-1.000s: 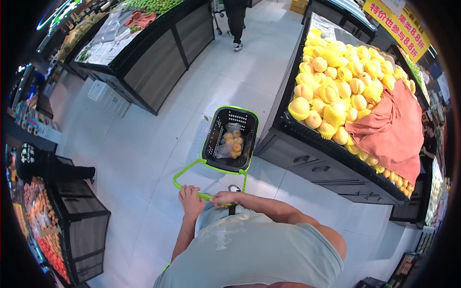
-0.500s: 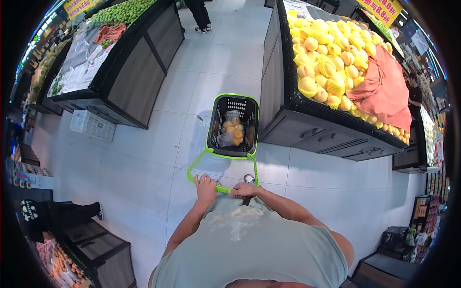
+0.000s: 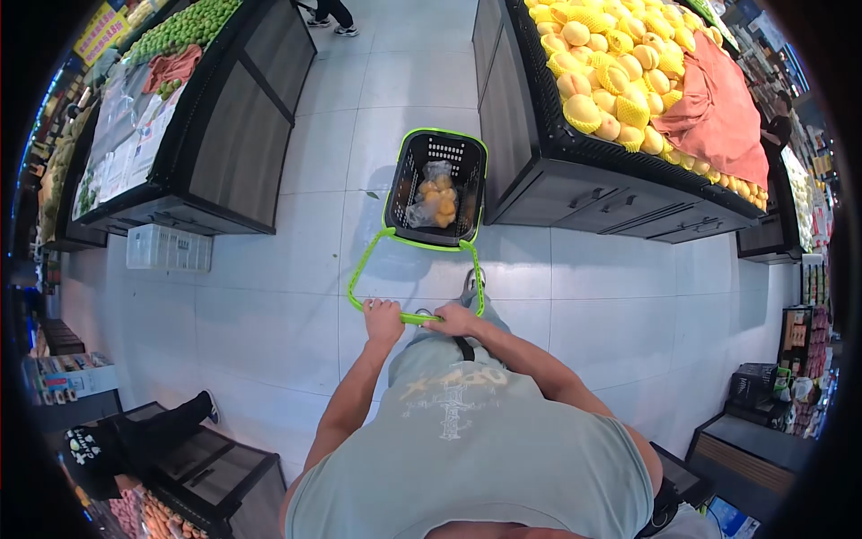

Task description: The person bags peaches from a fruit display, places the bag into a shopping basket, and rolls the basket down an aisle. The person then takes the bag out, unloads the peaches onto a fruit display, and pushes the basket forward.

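Observation:
Both my hands are closed on the green handle (image 3: 416, 317) of a black shopping basket (image 3: 409, 184) with a green rim. Toward the handle's left end is my left hand (image 3: 383, 320); my right hand (image 3: 451, 319) grips it farther right, near my waist. The basket stands on the floor ahead of me, its handle stretched back toward my body. Inside lies a clear plastic bag holding several yellow-orange fruits (image 3: 438, 201).
On the right is a stand (image 3: 575, 193) heaped with peaches (image 3: 620, 76) in yellow nets, partly under a red cloth (image 3: 714, 112). A green-fruit stand (image 3: 235, 148) and white crate (image 3: 169, 249) are left. A person's legs (image 3: 334, 16) show at the top; another person (image 3: 135, 440) is lower left.
The view has shifted, and the peach stand and basket sit higher in it. The walking person's legs have moved toward the upper left. Both hands remain on the handle.

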Motion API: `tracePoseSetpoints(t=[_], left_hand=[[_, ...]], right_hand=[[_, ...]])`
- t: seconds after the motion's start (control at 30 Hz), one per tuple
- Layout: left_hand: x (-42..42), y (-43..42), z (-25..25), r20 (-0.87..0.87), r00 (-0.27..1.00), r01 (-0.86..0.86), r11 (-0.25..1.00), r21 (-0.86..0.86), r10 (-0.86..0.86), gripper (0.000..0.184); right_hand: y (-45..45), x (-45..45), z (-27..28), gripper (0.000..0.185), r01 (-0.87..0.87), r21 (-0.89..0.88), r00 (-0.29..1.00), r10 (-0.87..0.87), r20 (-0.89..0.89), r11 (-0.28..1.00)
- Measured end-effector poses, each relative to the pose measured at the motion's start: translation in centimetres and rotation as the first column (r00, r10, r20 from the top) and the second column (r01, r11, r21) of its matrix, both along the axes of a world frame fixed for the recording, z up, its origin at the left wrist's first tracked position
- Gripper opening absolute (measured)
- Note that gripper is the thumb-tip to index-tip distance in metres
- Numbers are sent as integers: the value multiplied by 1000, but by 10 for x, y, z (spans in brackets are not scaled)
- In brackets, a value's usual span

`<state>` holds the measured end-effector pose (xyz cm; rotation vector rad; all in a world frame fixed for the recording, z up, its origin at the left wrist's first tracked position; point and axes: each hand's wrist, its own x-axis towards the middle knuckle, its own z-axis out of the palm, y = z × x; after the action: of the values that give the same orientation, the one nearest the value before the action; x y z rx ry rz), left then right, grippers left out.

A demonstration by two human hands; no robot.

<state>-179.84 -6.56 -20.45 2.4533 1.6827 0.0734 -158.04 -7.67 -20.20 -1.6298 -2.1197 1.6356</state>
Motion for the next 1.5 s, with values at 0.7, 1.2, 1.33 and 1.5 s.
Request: tracePoseSetpoints(t=[0.7,1.2,1.33,1.5], left_hand=[[76,113,25,-231,958,66,910,-409,-173,16],[133,175,11,-307,944,-65,842,-535,-123,23],[151,192,21,-313,935,-39,833,-551,-163,24],[149,196,11,-293,951,-74,851,-520,-96,25]], right_hand=[[98,75,10,63,-84,44,995,82,61,995],[145,124,-2,56,2,139,993,-18,113,990],[155,136,-4,55,46,191,988,-73,137,980],[165,140,3,57,-9,187,986,-22,165,982]])
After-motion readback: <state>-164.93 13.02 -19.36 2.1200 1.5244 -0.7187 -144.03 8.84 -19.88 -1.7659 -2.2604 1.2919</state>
